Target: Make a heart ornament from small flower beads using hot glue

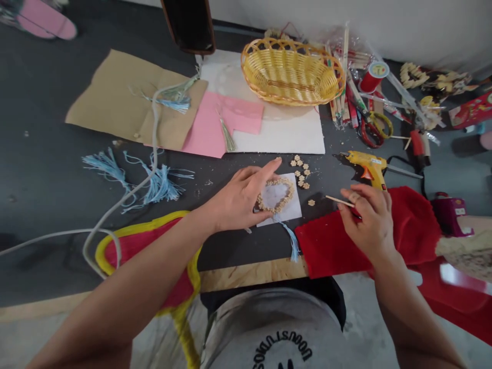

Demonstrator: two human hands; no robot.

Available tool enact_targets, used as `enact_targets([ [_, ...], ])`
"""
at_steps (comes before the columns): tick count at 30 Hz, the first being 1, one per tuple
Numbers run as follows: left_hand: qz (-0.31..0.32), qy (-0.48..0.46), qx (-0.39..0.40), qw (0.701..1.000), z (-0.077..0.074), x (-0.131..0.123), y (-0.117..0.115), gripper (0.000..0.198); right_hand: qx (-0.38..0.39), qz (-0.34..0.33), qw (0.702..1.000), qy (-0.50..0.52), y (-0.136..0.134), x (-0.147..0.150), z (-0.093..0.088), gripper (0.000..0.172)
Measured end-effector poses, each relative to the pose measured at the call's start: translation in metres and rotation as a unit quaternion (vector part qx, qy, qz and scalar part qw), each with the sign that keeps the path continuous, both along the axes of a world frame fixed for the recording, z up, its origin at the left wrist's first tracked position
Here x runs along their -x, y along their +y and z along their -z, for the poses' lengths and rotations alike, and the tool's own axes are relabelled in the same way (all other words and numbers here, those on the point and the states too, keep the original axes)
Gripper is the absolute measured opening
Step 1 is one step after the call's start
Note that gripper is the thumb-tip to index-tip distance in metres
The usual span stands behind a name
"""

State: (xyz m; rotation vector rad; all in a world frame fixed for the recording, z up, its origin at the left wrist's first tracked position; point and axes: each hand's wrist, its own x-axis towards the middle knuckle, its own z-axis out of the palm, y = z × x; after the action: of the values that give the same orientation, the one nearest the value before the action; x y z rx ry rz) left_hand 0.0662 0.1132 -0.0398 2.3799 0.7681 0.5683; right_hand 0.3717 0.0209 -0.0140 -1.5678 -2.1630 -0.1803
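Note:
A small heart-shaped ornament (289,197) made of pale flower-like pieces lies on a square of white paper (295,211), with a light blue tassel (294,246) hanging from its lower end. My left hand (244,197) curves round the ornament's left side, thumb at its lower edge, other fingers at its upper edge and the index finger raised. Between the fingertips of my right hand (369,218) is a thin wooden stick (338,200), pointing left. Something dark and red shows under those fingers, too hidden to name. Several loose flower-shaped pieces (301,174) lie above the paper, one apart at the right.
A yellow glue gun (367,165) lies beyond my right hand, above red cloth (330,243). Scissors (374,128), a red thread spool (373,77) and a wicker basket (292,72) are farther back. Blue tassels (161,184) and a grey cable (154,123) lie left.

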Motion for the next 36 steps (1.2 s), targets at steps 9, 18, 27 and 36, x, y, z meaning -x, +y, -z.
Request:
enact_targets([
  [9,-0.006,-0.012,0.002,1.000,0.002,0.000,0.000,0.114,0.124,-0.090,0.987,-0.043,0.032,0.069,0.001,0.063],
  [18,-0.012,-0.016,0.002,1.000,0.003,-0.002,0.000,0.109,0.164,-0.086,0.982,-0.047,0.040,0.075,0.009,0.065],
  [27,-0.016,-0.010,-0.001,1.000,0.003,-0.004,0.000,0.106,0.184,-0.090,0.978,-0.028,0.040,0.076,0.009,0.063],
  [36,-0.013,-0.003,-0.007,1.000,0.000,-0.004,-0.001,0.108,0.183,-0.099,0.978,-0.021,0.042,0.072,0.006,0.062],
])
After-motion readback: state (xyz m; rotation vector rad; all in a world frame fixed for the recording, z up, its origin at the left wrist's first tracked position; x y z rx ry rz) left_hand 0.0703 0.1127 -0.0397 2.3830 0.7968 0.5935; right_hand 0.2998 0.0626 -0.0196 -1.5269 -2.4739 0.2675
